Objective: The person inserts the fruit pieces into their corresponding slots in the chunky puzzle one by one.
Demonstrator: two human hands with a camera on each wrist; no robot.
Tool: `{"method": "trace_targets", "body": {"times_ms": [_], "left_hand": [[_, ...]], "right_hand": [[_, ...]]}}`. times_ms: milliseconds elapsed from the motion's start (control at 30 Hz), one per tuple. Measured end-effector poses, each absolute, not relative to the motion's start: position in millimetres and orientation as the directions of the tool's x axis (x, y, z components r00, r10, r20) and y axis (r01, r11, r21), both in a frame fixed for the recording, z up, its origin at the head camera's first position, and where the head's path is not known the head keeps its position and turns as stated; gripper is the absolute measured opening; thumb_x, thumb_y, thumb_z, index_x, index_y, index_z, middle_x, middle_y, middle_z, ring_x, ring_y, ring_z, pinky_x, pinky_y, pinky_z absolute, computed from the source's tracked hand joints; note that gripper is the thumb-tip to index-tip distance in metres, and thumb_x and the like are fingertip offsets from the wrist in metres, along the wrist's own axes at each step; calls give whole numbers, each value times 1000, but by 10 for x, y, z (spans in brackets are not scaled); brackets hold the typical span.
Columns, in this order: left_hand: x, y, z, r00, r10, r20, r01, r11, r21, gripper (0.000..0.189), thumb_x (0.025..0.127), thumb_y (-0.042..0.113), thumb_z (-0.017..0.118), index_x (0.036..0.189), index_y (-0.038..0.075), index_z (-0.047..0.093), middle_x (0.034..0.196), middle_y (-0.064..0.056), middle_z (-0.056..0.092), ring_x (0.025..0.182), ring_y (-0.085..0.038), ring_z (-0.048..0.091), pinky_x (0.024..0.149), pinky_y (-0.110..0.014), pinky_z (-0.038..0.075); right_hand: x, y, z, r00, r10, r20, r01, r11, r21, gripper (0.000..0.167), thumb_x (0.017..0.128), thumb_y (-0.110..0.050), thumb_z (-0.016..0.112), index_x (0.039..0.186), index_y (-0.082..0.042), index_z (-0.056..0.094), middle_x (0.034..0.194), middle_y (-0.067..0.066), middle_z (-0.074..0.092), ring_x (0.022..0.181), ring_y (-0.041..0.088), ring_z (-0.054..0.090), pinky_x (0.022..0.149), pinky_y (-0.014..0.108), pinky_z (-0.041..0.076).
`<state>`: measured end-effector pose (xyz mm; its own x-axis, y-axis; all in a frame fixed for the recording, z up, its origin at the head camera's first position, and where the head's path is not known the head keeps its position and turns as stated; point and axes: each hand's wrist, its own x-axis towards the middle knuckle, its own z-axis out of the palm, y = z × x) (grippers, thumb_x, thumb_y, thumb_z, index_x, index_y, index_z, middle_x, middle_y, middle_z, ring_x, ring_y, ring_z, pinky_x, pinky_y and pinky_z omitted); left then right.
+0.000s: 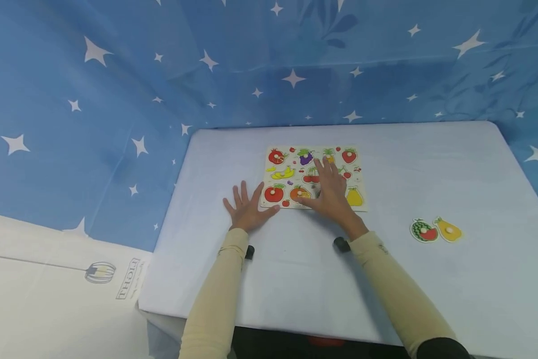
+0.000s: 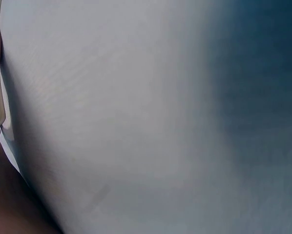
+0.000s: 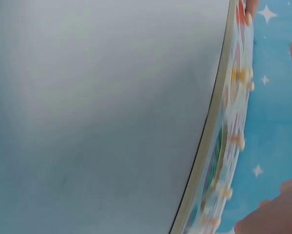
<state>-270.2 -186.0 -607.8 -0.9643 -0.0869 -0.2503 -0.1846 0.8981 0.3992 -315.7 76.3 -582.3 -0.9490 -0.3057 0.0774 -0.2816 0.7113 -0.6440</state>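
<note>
A fruit puzzle board (image 1: 295,205) with small knobs on its pictures lies on the white table. My left hand (image 1: 247,212) is at the board's near left corner, fingers spread, with thumb and index finger right at the edge. In the left wrist view only part of that hand (image 2: 7,200) shows beside the board's rim (image 2: 2,109). Over the board's middle and right is my right hand (image 1: 330,194), its fingers stretched out and thumb apart, covering some fruit pictures. Seen from the right wrist, fingers (image 3: 278,212) are above the knobs (image 3: 238,141).
To the right of the board, a watermelon piece (image 1: 424,231) and a pear-shaped yellow piece (image 1: 449,231) lie side by side on the table (image 1: 430,289). Behind the table hangs a blue cloth (image 1: 251,60) with white stars. A pale printed cloth (image 1: 49,299) is at the left.
</note>
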Motion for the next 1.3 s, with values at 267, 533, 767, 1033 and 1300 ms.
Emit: {"method": "trace_targets", "body": {"times_ms": [267, 533, 767, 1033, 1300], "left_hand": [[-2710, -1886, -6096, -963, -85, -256, -189, 888, 418, 101, 89, 76, 65, 172, 38, 21, 179, -12, -13, 161, -38, -20, 118, -73, -17], [-2720, -1926, -6158, -968, -82, -238, -185, 874, 449, 102, 88, 75, 67, 172, 37, 23, 179, -13, -13, 161, -39, -21, 116, -74, -20], [-2744, -1963, -6243, -975, -91, -201, -171, 885, 432, 103, 86, 78, 65, 172, 39, 24, 179, -14, -10, 161, -40, -18, 116, -75, -17], [-2738, -1933, -6216, -970, -85, -228, -180, 880, 439, 103, 87, 78, 65, 172, 38, 23, 179, -13, -12, 161, -39, -19, 117, -74, -18], [-2626, -1837, -6016, -961, -83, -262, -194, 881, 431, 99, 92, 71, 65, 173, 34, 21, 178, -15, -13, 161, -39, -20, 118, -73, -18]], "right_hand": [[-3081, 1162, -5756, -960, -271, 65, -239, 682, -691, 119, 86, -36, 89, 172, -10, 11, 179, 19, 1, 163, 42, 0, 122, 75, 8], [-2988, 1570, -5718, -972, -233, 36, -186, 664, -724, 115, 88, -27, 91, 172, -9, 15, 179, 16, 1, 160, 49, 13, 121, 75, 9], [-2886, 1971, -5653, -979, -202, 10, -142, 649, -748, 104, 93, -14, 84, 173, -11, 16, 179, 17, 8, 158, 48, 21, 119, 77, 18], [-2695, 2444, -5619, -990, -142, 3, -98, 671, -735, 97, 95, -2, 78, 172, -9, 19, 171, 26, 27, 145, 53, 40, 113, 73, 35], [-2460, 2913, -5631, -984, -148, 95, -171, 679, -714, 85, 95, 5, 75, 166, 2, 28, 149, 36, 48, 131, 57, 49, 102, 77, 38]]}}
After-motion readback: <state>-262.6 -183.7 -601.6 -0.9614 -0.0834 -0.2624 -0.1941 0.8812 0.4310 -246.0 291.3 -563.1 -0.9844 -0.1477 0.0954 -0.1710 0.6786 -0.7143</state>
